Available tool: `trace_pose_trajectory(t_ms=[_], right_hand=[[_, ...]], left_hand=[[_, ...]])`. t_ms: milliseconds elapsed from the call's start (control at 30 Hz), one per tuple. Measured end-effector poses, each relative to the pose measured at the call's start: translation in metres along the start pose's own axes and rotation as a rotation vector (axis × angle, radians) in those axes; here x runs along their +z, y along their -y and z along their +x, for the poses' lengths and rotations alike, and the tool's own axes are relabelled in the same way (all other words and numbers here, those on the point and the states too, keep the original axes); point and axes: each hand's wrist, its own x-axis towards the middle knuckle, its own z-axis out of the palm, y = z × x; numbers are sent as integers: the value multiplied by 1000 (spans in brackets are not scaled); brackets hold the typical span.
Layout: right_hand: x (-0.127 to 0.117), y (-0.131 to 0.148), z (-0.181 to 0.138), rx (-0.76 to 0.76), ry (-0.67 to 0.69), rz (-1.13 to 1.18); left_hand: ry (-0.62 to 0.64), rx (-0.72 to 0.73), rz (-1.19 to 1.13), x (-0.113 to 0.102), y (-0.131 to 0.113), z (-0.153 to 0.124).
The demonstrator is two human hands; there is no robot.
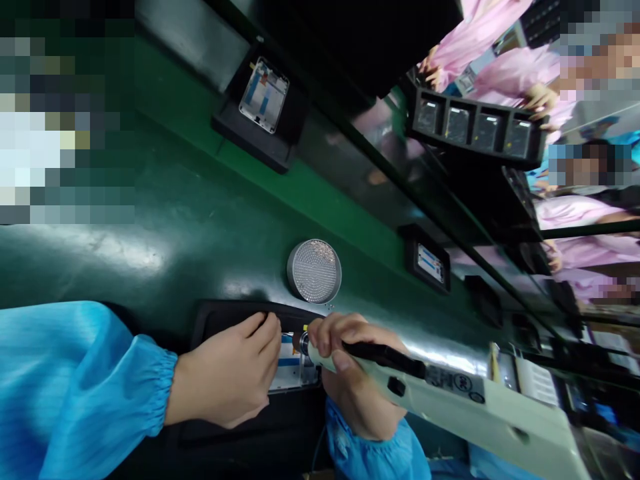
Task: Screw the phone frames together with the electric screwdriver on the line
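Observation:
My right hand is wrapped round a pale green electric screwdriver with a black lever. The screwdriver lies nearly level, its tip end over an open device housing with blue strips inside, perhaps a phone or tablet. Over the left side of that housing rests my left hand, fingers bent and drawn together; what they hold, if anything, is hidden. A black tray surrounds the housing. Just beyond it stands a round metal dish with a dimpled surface, and a few tiny bits, perhaps screws, lie by its rim.
Another open housing sits on a black holder at the back. A third housing lies in a holder farther right. Across a dark rail, people in pink sleeves handle a compartmented black tray. The bench is green.

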Motion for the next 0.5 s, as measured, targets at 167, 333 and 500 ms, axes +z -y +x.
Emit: trace_pose_trajectory(t_ms=[167,333,500], right_hand=[[-2,2,4,-6,10,1],[-21,21,26,-129,-146,38],[-46,37,39,-182,-302,27]], left_hand=[[20,0,-20,-2,1,1],[38,-41,-25,-3,0,2],[64,-111,-62,-11,-3,7]])
